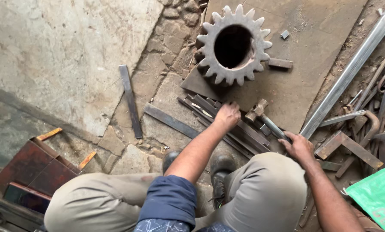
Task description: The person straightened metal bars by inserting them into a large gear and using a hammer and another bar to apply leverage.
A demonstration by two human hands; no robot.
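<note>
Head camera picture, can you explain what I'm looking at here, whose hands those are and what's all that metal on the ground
This is one picture from a camera worn on a person's head, looking straight down. The person crouches, so you see their knees in grey trousers and two dark shoes between them.

The left hand rests on a bundle of flat steel strips lying on the ground. The right hand grips the handle of a hammer, whose head lies on the strips.

Above them sits a large toothed gear with a round hole, on a steel plate. Two loose flat bars lie on the cracked stone floor at left, a long steel tube runs at right beside scrap metal, and a green bag shows in the corner.
</note>
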